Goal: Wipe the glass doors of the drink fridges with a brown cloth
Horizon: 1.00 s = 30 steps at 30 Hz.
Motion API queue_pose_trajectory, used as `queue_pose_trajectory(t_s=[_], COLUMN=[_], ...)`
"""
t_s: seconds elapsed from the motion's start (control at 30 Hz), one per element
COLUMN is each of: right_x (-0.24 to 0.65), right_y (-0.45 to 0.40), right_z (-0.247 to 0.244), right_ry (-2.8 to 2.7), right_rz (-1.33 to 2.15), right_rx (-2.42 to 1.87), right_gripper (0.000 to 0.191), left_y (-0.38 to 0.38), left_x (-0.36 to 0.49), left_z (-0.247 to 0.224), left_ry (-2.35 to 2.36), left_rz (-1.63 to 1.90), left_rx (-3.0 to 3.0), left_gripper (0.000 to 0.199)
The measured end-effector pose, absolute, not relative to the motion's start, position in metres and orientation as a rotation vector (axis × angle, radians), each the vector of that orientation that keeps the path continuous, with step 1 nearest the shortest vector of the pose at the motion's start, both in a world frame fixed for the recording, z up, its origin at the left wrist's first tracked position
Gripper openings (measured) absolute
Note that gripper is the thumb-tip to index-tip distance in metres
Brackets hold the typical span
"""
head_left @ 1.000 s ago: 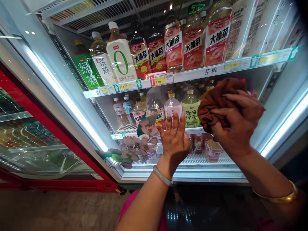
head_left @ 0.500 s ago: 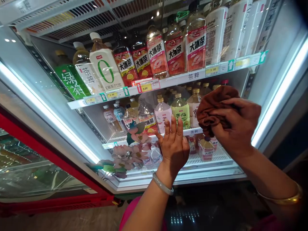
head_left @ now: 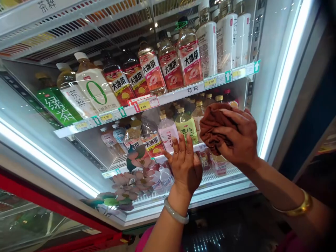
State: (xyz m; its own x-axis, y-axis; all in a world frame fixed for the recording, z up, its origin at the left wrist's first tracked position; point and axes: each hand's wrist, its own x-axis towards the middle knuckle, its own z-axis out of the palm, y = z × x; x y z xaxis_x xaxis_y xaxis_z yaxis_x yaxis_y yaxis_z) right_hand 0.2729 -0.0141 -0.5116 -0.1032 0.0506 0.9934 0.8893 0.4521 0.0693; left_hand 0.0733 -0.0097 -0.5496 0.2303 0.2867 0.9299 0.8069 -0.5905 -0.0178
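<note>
A bunched brown cloth (head_left: 214, 127) is gripped in my right hand (head_left: 237, 136), its fingers curled over the folds. The cloth lies against or just before the glass door of a lit drinks cooler, hiding part of the bottles behind it. My left hand (head_left: 185, 164) is open with fingers spread, at the glass lower and to the left; whether its fingertips press on the pane I cannot tell. Behind that hand stand a pink-labelled bottle (head_left: 168, 129) and a green-labelled bottle (head_left: 187, 122). A flower decal (head_left: 135, 180) shows on the glass left of it.
Several tea bottles (head_left: 151, 71) line the upper shelf (head_left: 173, 93), which carries price tags. Light strips (head_left: 286, 73) run down both sides of the cooler. A red-framed cooler (head_left: 60, 217) stands at the lower left.
My right hand and the cloth have shifted left in view and closer to my left hand. The camera has turned a little, so the shelves appear further left and lower. My left hand stays spread.
</note>
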Motion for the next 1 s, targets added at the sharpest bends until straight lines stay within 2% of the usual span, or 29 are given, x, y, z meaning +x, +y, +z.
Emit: queue_pose_trajectory(t_s=[0.23, 0.37, 0.53, 0.67, 0.8, 1.0], right_x=[0.237, 0.25, 0.309, 0.284, 0.251, 0.312], right_y=[-0.016, -0.017, -0.013, -0.014, -0.016, -0.008], right_z=[-0.55, -0.538, -0.529, -0.55, -0.548, -0.523], right_ry=[-1.444, -1.588, -1.427, -1.332, -1.548, -1.342], right_rz=[-0.938, -1.087, -0.949, -0.903, -0.985, -0.939], right_rx=[-0.878, -0.817, -0.949, -0.971, -0.812, -0.934], right_gripper=[0.019, 0.021, 0.028, 0.036, 0.037, 0.035], left_y=[-0.008, -0.002, 0.003, 0.003, 0.002, 0.001], left_x=[0.079, 0.087, 0.092, 0.095, 0.093, 0.088], left_z=[-0.54, -0.54, -0.544, -0.544, -0.543, -0.544], left_ry=[-1.011, -1.072, -1.135, -1.139, -1.15, -1.126], left_rz=[-1.336, -1.313, -1.273, -1.258, -1.227, -1.172], left_rx=[-2.002, -1.954, -1.914, -1.884, -1.916, -1.876], left_gripper=[0.073, 0.069, 0.071, 0.073, 0.075, 0.075])
